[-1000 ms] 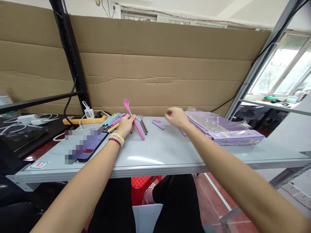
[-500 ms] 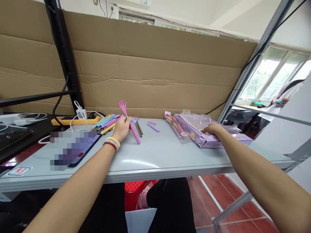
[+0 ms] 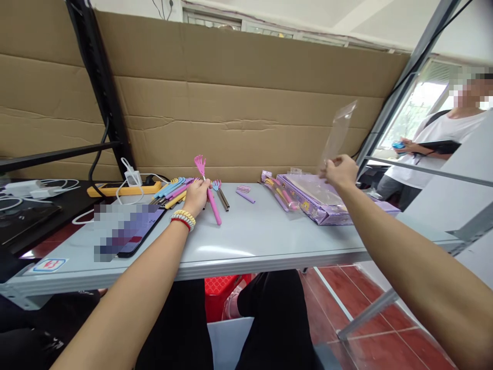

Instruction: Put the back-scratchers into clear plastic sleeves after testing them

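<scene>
My left hand (image 3: 197,196) is closed around a pink hand-shaped stick (image 3: 213,206), whose fingered end points up and away. Beside it on the left lies a pile of blue, purple and yellow sticks (image 3: 173,191); two dark-handled ones (image 3: 222,199) lie to its right. My right hand (image 3: 339,170) pinches a clear plastic bag (image 3: 339,131), raised over the purple box (image 3: 321,213). Left of the box lies a clear packet of colourful sticks (image 3: 280,195). A short purple stick (image 3: 245,197) rests mid-table.
A phone (image 3: 142,231) lies at the table's left, near an orange power strip (image 3: 111,190) with white cables. Cardboard (image 3: 246,103) stands behind the table (image 3: 231,259). A person (image 3: 442,139) in a white top stands at the right.
My right hand has risen from the purple box, lifting the clear bag upright. My left hand keeps its hold on the pink stick. The person at the right shows more fully.
</scene>
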A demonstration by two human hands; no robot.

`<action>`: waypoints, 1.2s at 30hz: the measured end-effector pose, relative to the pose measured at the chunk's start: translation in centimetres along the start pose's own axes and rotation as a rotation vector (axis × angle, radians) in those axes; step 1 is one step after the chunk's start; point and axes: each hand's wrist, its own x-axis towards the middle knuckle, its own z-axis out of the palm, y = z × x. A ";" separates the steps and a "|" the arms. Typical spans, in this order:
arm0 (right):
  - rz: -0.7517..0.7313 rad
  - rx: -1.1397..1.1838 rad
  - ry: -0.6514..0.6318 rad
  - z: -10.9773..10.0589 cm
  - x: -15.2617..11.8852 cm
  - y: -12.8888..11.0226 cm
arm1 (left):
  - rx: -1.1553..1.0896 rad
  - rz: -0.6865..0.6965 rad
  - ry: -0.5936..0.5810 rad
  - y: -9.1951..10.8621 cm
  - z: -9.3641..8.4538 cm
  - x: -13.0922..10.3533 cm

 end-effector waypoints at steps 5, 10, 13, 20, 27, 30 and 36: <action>-0.132 0.386 -0.229 7.0 -4.4 -7.8 | -0.011 0.001 -0.043 0.0 0.0 0.0; 0.025 0.595 -0.384 14.1 -10.4 -8.2 | 0.003 0.005 -0.052 0.0 0.0 -0.2; 0.276 0.576 -0.431 16.0 -12.8 -6.3 | 0.025 0.007 -0.078 0.3 0.0 -0.4; 0.497 0.822 -0.515 13.9 -13.0 -5.5 | 0.098 0.038 -0.198 0.8 0.3 -0.9; 0.400 0.899 -0.603 14.0 -14.0 -5.6 | 0.031 -0.101 -0.373 1.8 0.5 -2.0; 0.478 0.841 -0.583 14.0 -14.2 -5.7 | 0.049 -0.132 -0.420 2.0 0.7 -2.3; 0.589 0.773 -0.577 14.0 -13.8 -5.7 | 0.130 -0.112 -0.440 2.3 1.0 -2.7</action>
